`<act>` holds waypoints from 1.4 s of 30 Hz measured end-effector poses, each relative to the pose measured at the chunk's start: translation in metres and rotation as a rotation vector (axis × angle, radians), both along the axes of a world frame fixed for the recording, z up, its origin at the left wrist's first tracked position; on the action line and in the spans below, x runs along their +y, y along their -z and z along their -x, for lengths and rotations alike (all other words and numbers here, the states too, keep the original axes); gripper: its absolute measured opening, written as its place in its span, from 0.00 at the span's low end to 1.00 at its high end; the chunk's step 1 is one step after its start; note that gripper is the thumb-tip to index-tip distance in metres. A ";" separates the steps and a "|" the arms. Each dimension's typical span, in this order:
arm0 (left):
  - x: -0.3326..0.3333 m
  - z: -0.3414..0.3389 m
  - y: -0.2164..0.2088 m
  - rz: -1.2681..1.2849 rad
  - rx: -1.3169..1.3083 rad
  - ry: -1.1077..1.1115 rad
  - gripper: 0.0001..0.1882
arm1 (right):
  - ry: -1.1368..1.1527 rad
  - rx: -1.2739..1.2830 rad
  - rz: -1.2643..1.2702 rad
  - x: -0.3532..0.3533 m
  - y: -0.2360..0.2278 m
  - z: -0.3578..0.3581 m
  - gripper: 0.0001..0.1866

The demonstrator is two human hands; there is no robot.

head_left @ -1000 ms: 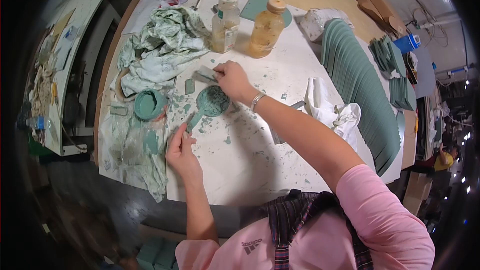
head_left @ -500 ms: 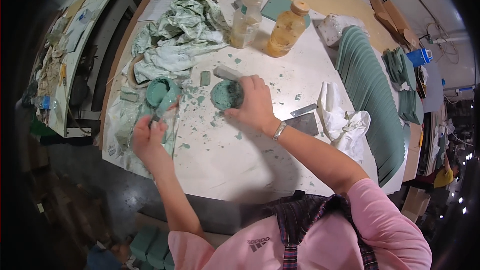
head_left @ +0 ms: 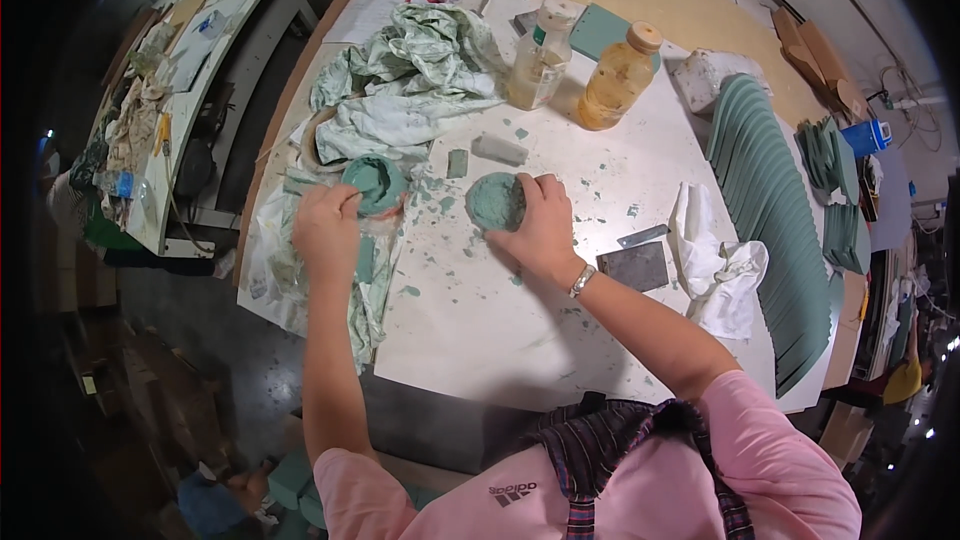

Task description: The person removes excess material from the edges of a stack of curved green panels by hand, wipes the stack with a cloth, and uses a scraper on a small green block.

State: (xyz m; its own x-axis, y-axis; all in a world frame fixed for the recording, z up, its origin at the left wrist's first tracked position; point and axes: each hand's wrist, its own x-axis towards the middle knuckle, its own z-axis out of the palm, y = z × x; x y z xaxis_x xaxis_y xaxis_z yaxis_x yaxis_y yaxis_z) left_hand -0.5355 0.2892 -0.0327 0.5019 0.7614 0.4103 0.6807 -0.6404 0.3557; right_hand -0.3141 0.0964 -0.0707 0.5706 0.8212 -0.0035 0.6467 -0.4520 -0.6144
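While your right grip [head_left: 545, 225] holds the green-filled bowl [head_left: 494, 202], your left grip [head_left: 328, 224], contents unclear, is at the pot [head_left: 388, 185] near the counter's [head_left: 450, 345] left edge; apparently you're scooping, so lift level next.

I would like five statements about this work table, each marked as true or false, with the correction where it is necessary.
1. The left grip is at the open pot. True.
2. The open pot is to the right of the left grip and beside the amber bottle. False: the amber bottle stands apart from it.
3. The right grip holds the round bowl. True.
4. The amber bottle lies on its side. False: it stands upright.
5. A white cloth lies right of the right grip. True.
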 end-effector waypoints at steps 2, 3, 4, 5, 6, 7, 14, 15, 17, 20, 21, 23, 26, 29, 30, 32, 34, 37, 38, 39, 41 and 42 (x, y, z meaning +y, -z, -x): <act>0.002 -0.001 -0.003 0.002 -0.058 -0.007 0.04 | 0.002 0.015 -0.031 -0.005 -0.002 0.002 0.48; 0.002 0.001 -0.006 0.002 -0.114 -0.022 0.04 | -0.003 0.033 -0.064 -0.007 -0.005 0.006 0.47; 0.005 0.003 -0.006 0.003 -0.113 -0.028 0.04 | -0.008 0.035 -0.063 -0.007 -0.008 0.010 0.47; 0.009 0.004 -0.006 0.030 -0.080 -0.067 0.04 | -0.046 0.062 -0.134 -0.006 -0.011 0.014 0.47; 0.012 0.003 -0.008 0.058 -0.049 -0.101 0.04 | -0.079 0.088 -0.206 -0.003 -0.012 0.016 0.47; 0.012 0.001 -0.009 0.059 -0.050 -0.103 0.04 | -0.100 0.073 -0.275 0.001 -0.011 0.019 0.45; 0.019 -0.005 -0.001 0.288 -0.092 -0.171 0.04 | -0.197 0.084 -0.366 0.039 -0.013 0.033 0.45; 0.019 -0.005 0.001 0.336 -0.050 -0.177 0.04 | -0.206 0.080 -0.361 0.043 -0.013 0.034 0.44; 0.023 -0.005 0.006 0.442 -0.168 -0.187 0.05 | -0.210 0.060 -0.396 0.050 -0.014 0.036 0.43; 0.036 0.015 0.020 0.646 -0.385 -0.211 0.05 | -0.230 0.083 -0.389 0.057 -0.018 0.040 0.43; 0.038 0.017 0.019 0.746 -0.488 -0.217 0.05 | -0.240 0.118 -0.347 0.058 -0.020 0.039 0.42; 0.041 0.023 0.019 0.876 -0.577 -0.274 0.06 | -0.243 0.123 -0.335 0.060 -0.023 0.038 0.42; 0.040 0.028 0.023 1.044 -0.726 -0.355 0.08 | -0.245 0.128 -0.327 0.063 -0.026 0.038 0.43; 0.037 0.036 0.023 1.115 -0.836 -0.376 0.11 | -0.241 0.117 -0.339 0.067 -0.025 0.042 0.43; 0.035 0.037 0.021 1.148 -0.885 -0.374 0.12 | -0.240 0.105 -0.348 0.068 -0.025 0.043 0.43; 0.029 0.040 0.016 1.141 -0.900 -0.358 0.09 | -0.240 0.102 -0.350 0.068 -0.024 0.045 0.43; 0.019 0.037 0.004 1.135 -0.914 -0.339 0.06 | -0.238 0.098 -0.350 0.068 -0.023 0.045 0.43; -0.008 0.019 -0.010 1.033 -0.799 -0.189 0.06 | -0.226 0.080 -0.373 0.067 -0.020 0.044 0.44; -0.020 0.011 -0.012 0.920 -0.742 -0.111 0.05 | -0.231 0.091 -0.362 0.067 -0.021 0.044 0.44; -0.032 0.005 -0.017 0.804 -0.681 -0.037 0.03 | -0.236 0.104 -0.352 0.066 -0.022 0.045 0.44; -0.051 -0.006 -0.029 0.581 -0.522 0.024 0.04 | -0.245 0.106 -0.365 0.063 -0.019 0.044 0.44; -0.059 -0.012 -0.034 0.358 -0.364 0.086 0.05 | -0.251 0.106 -0.378 0.060 -0.017 0.042 0.44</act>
